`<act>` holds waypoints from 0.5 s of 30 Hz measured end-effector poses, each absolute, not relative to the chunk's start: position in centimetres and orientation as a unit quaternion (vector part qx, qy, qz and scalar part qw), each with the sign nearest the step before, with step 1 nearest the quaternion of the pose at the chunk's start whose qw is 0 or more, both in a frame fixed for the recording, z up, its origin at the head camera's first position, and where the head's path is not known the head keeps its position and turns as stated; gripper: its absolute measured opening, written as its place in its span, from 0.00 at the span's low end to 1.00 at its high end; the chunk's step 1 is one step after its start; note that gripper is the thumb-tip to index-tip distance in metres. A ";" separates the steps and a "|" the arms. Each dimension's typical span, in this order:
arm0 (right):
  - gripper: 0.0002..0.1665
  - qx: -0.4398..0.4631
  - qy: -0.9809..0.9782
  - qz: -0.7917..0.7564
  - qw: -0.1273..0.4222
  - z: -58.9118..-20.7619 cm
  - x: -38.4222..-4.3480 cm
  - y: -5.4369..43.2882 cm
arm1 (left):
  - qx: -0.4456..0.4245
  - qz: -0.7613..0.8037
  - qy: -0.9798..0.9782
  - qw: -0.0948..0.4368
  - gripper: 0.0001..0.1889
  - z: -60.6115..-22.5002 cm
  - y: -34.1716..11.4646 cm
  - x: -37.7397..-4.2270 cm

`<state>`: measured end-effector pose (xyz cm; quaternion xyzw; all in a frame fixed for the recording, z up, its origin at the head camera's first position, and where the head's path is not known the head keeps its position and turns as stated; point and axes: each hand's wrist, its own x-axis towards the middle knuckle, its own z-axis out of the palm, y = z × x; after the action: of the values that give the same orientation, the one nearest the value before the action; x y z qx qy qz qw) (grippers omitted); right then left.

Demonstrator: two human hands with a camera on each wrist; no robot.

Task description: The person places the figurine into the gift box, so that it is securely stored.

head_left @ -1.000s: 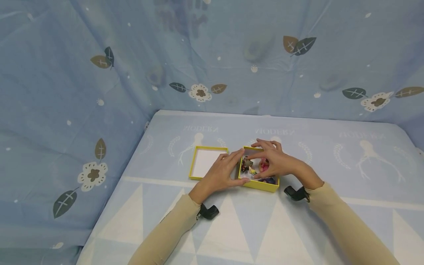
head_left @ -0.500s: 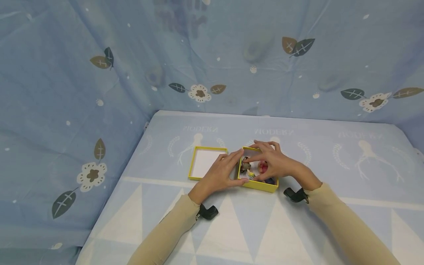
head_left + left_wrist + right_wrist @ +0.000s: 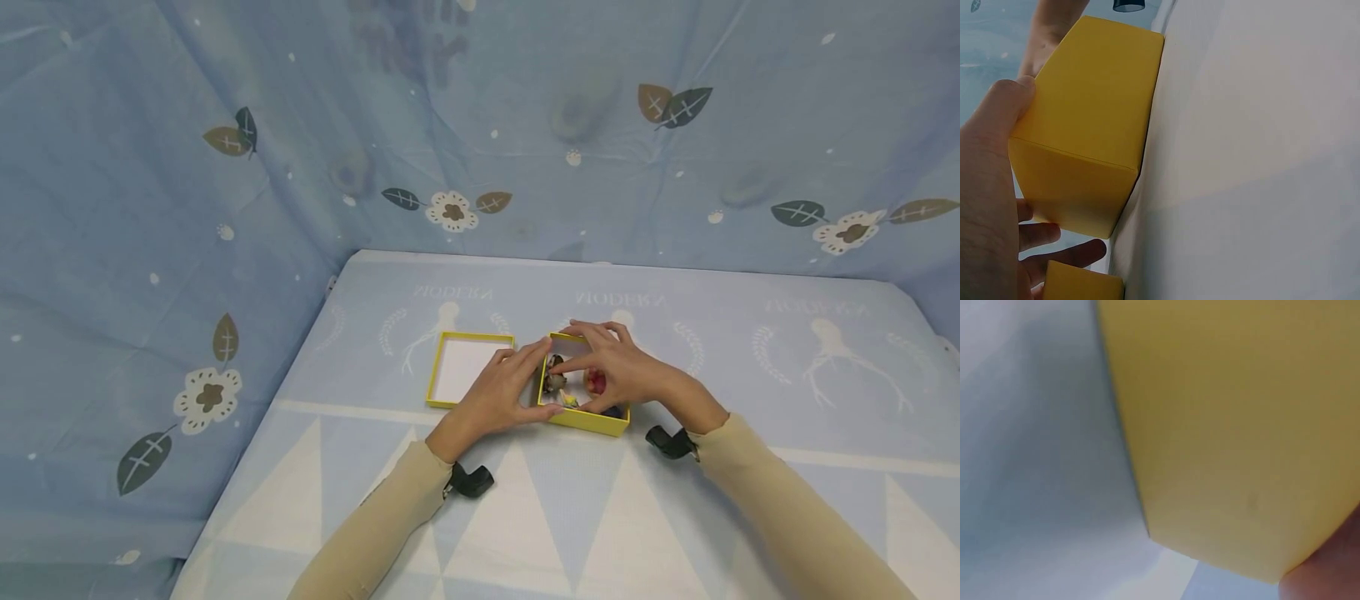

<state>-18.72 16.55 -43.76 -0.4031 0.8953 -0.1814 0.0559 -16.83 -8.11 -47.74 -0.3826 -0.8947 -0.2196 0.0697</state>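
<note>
A shallow yellow box [image 3: 588, 422] sits on the table in the head view, with several small toy figurines inside. My left hand [image 3: 498, 387] holds the box's left side, thumb at the near rim and fingers along the left wall; the left wrist view shows the thumb [image 3: 1010, 103] on the box edge. Over the box, my right hand [image 3: 626, 371] reaches in, its straight index finger touching a brown-grey figurine [image 3: 555, 382]. Its thumb is beside a yellow-green figurine [image 3: 570, 400]. A pink figurine [image 3: 596, 381] and a dark blue one [image 3: 613, 412] lie partly hidden beneath the hand.
Left of the box, a yellow-rimmed lid [image 3: 465, 362] lies with its white inside up, close to my left hand. Patterned cloth covers the table [image 3: 585, 517]. Blue fabric walls [image 3: 525, 125] stand behind and to the left.
My right fingers have shifted slightly left and down inside the box, and the brown-grey figurine has moved a little with them. The left hand and lid have stayed put.
</note>
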 end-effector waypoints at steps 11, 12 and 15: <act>0.34 -0.454 0.875 -0.165 0.007 -43.7 -18.6 16.5 | -0.383 -0.213 -0.896 0.074 0.50 -47.7 -8.2 -16.8; 0.34 -0.455 0.875 -0.164 0.010 -43.7 -18.6 16.5 | -0.384 -0.213 -0.896 0.074 0.50 -47.7 -8.2 -16.8; 0.34 -0.459 0.873 -0.163 0.017 -43.6 -18.7 16.6 | -0.387 -0.213 -0.894 0.076 0.50 -47.8 -8.1 -16.8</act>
<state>-18.68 16.58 -43.63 -0.4588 0.8732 -0.1633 0.0171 -16.85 -8.12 -47.75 -0.3872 -0.8939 -0.2127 0.0757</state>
